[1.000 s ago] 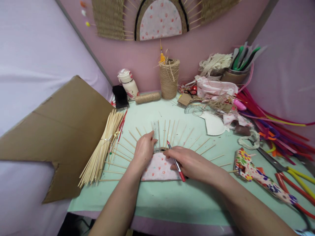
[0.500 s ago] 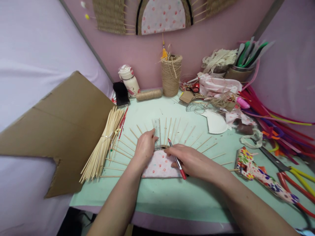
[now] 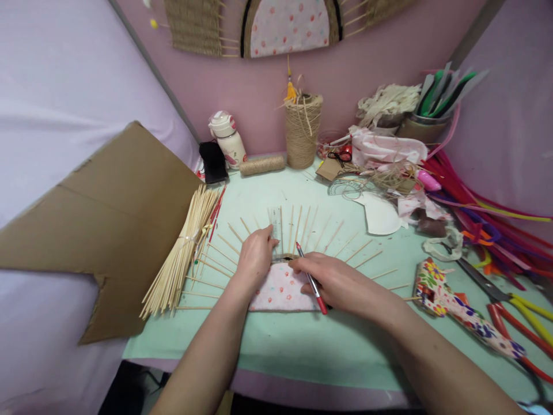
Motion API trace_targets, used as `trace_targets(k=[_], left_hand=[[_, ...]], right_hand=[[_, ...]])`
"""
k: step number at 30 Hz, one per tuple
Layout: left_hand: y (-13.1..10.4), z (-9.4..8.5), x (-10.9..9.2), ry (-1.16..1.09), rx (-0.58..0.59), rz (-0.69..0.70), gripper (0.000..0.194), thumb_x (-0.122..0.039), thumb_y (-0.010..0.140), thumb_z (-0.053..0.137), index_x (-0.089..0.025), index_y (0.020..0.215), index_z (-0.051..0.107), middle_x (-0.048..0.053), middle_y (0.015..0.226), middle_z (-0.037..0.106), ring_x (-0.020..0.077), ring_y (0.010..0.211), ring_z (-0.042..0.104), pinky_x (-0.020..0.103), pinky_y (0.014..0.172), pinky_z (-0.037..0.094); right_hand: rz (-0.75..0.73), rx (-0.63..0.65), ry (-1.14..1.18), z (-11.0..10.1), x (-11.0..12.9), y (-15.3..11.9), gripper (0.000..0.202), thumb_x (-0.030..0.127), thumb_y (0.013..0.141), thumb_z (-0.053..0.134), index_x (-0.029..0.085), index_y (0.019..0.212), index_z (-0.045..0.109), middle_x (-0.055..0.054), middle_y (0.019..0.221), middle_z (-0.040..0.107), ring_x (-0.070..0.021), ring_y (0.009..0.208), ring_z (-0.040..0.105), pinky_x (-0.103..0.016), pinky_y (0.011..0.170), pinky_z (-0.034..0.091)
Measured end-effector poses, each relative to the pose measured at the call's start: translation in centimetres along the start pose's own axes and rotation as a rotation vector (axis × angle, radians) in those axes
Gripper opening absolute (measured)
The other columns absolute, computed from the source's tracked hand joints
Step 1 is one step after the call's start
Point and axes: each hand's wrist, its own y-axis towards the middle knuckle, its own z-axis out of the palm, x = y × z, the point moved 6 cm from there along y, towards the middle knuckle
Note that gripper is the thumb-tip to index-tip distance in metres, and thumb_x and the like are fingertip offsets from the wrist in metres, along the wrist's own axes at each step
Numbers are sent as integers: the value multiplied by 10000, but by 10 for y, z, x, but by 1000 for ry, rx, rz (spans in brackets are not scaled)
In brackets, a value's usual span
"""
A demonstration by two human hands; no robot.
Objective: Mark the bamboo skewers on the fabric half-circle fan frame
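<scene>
mint table (image 3: 276,351), pink wall (image 3: 367,63); left hand (image 3: 254,260) pins ruler (image 3: 275,230), right hand (image 3: 334,282) grips pen (image 3: 311,281)

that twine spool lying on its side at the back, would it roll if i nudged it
Probably yes: the twine spool is a cylinder lying flat on the smooth green table, free to roll. Its rough wound cord likely grips well. It looks light.

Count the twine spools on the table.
2: an upright twine cone at the back wall, and a smaller twine roll lying on its side left of it. Others may hide in the clutter.
</scene>
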Motion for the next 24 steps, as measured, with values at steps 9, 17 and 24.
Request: trace_targets(k=[9,17,24], left_hand=[[0,0,1,14,1,-4,247,-221,874,539,-171,1087,654,93,963,720,232,949,643,292,814,438],[0,2,1,28,3,18,258,-220,885,524,-162,1106,643,102,947,717,237,942,646,301,812,442],[-2,0,-1,32,2,27,238,-212,884,528,-167,1088,643,91,948,717,230,946,647,292,814,445]], right_hand=[[-11,21,-8,0,1,0,229,216,871,507,198,1081,597,-92,1029,634,-227,980,574,-334,849,435],[-27,17,-23,1,0,0,255,193,870,503,195,1109,591,-91,1026,631,-219,978,571,-330,845,432],[-41,4,-11,1,0,0,246,191,869,518,200,1101,597,-84,1000,630,-214,959,575,-309,824,426]])
